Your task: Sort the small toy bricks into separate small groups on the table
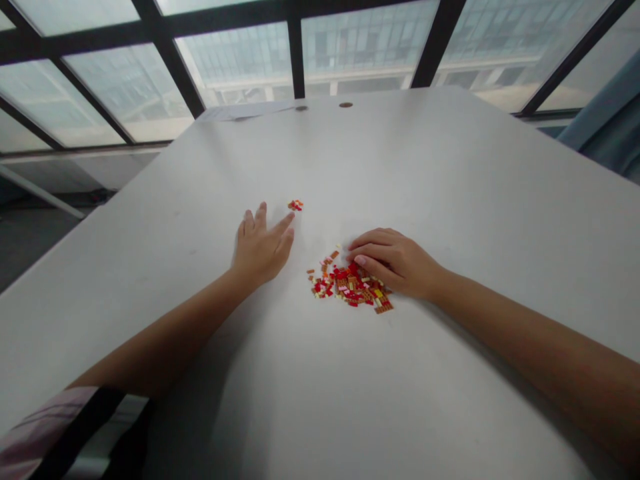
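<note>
- My L hand (263,250) is palm-down w/ fingers spread, nothing visibly gripped; index tip is just beside the small cluster (295,205) of red, orange & pale pcs. Contact? Can't tell.
- My R hand (395,260) has fingers bent over the upper R edge of the main pile (353,283); can't tell if a pc is pinched, b/c fingertips hide it.
- Main pile is on the white table (450,167), btwn my forearms & nearer me than the small cluster: mostly red & brown brick-like pcs, some cream, plus a yellow pc (379,293). A studded brown plate (384,305) lies at its lower R edge.
- Risk: R fingers dragging thru the heap could scatter loose pcs, prob. the tiny ones at its L fringe.
- Risk: pcs overlap, so picking one could pull up or flip its neighbours.
- Risk: L index or thumb could knock the small cluster apart if that hand slides R; it'd take only a light brush.
- Risk: pale bits vs white tabletop = low contrast, easy to miss.
- Risk: bare smooth surface, so a flicked pc could skid far.
- Brands/labels: none I can read. Pcs too small & blurry for any markings; my striped sleeve (75,433) shows no legible text either.
</note>
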Tool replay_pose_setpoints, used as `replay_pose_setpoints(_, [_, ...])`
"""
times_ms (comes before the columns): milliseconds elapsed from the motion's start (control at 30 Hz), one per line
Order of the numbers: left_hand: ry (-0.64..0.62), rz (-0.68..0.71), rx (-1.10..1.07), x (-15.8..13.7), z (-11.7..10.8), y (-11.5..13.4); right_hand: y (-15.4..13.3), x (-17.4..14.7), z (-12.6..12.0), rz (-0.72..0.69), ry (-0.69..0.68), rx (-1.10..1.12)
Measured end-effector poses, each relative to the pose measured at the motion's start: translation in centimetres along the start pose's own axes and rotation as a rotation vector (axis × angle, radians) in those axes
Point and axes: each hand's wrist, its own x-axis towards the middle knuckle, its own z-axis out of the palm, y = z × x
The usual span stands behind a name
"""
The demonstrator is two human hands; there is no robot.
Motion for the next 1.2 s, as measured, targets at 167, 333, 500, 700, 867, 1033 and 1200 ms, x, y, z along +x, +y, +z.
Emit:
replay_pose_setpoints(167, [0.020,-0.017,-0.015,0.4,0.4,-0.3,0.2,-0.1,0.0,0.011,-0.007,-0.001])
replay_pose_setpoints(333, [0.092,-0.055,-0.046,0.5,0.3,-0.6,0.2,-0.1,0.0,0.009,-0.003,0.012])
replay_pose_setpoints(500, [0.095,0.139,-0.211,0.5,-1.2,-0.1,0.1,0.0,0.0,-0.004,-0.003,-0.009])
replay_pose_setpoints(700, [-0.058,0.601,-0.373,0.1,-3.4,1.3,0.2,-0.1,0.0,-0.002,-0.008,-0.016])
replay_pose_setpoints(867, [-0.111,0.689,-0.403,0.0,-3.6,1.7,0.2,-0.2,0.1,-0.010,-0.001,-0.011])
replay_pose_setpoints(1033, [-0.137,0.751,-0.378,-0.1,-3.5,1.9,0.1,0.0,0.1,-0.024,0.006,-0.015])
replay_pose_setpoints(1200, [-0.032,0.690,-0.299,-0.3,-3.5,1.8,0.2,0.0,0.0,-0.036,0.006,-0.035])
